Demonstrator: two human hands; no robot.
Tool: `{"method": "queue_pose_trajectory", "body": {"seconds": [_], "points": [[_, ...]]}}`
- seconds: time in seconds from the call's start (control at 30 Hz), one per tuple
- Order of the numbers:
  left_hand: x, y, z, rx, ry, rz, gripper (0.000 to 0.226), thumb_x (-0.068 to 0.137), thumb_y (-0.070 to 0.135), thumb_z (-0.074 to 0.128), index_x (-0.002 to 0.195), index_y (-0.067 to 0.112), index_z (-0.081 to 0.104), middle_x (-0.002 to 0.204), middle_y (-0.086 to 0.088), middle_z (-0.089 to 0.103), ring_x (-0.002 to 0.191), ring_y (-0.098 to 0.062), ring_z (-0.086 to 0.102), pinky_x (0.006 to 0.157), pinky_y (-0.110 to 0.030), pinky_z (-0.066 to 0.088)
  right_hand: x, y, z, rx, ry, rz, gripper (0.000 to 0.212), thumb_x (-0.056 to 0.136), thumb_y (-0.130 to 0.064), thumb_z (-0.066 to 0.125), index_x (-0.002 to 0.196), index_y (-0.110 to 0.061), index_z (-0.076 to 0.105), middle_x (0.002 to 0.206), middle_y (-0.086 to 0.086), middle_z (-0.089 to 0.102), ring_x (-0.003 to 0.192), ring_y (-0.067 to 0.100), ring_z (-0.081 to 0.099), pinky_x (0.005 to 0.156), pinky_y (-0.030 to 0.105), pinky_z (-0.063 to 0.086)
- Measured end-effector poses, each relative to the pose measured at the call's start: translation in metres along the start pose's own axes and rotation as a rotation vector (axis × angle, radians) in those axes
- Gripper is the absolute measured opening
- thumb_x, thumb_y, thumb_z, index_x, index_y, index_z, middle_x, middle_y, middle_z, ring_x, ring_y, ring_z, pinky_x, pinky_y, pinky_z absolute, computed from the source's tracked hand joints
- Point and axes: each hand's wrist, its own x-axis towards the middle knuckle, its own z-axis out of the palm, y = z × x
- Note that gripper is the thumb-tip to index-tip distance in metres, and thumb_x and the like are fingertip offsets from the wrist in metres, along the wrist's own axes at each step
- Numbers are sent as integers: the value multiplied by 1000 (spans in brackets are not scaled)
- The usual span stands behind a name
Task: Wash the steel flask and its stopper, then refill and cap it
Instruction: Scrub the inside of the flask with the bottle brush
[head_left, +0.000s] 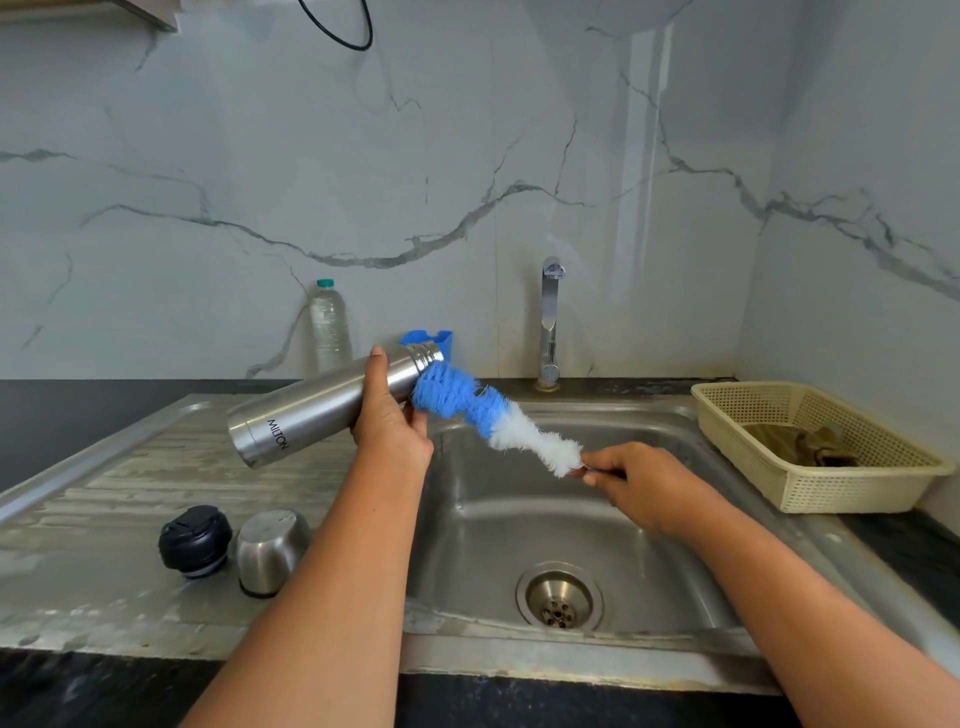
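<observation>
My left hand (388, 415) grips the steel flask (311, 410) near its neck and holds it tilted over the sink's left edge, with the open mouth pointing up and to the right. A blue and white bottle brush (493, 415) lies with its blue tip against the flask's mouth. My right hand (631, 483) pinches the brush's thin handle just behind the white bristles, above the basin. The black stopper (195, 540) and the steel cap (271, 551) stand side by side on the drainboard at the lower left.
The steel sink (519, 519) has a drain (560, 597) at its bottom and a tap (549, 322) behind, with no water running. A cream plastic basket (737, 410) sits on the right. A clear water bottle (330, 325) and a blue holder (434, 340) stand by the wall.
</observation>
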Motion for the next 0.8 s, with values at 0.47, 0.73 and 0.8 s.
{"method": "queue_pose_trajectory", "body": {"seconds": [0.47, 0.73, 0.8], "points": [[-5, 2, 0, -7, 37, -36, 76, 72, 46, 93, 132, 18, 56, 122, -4, 68, 105, -17, 68, 90, -30, 62, -1, -6, -5, 210, 130, -41, 33, 109, -31, 45, 134, -37, 65, 121, -1, 72, 112, 21, 63, 90, 35, 46], [-8, 2, 2, -1, 57, -50, 77, 71, 46, 94, 132, 19, 56, 122, -3, 65, 106, -19, 68, 89, -31, 63, 4, 1, 4, 247, 27, -51, 23, 107, -33, 50, 110, -39, 72, 69, -14, 54, 65, 11, 47, 66, 26, 42], [-9, 1, 2, 14, 56, -54, 75, 71, 46, 94, 131, 19, 58, 123, -2, 65, 104, -18, 68, 90, -32, 63, 4, 2, 8, 248, -15, -54, 23, 107, -32, 50, 107, -40, 72, 74, -13, 56, 69, 12, 48, 71, 28, 43]]}}
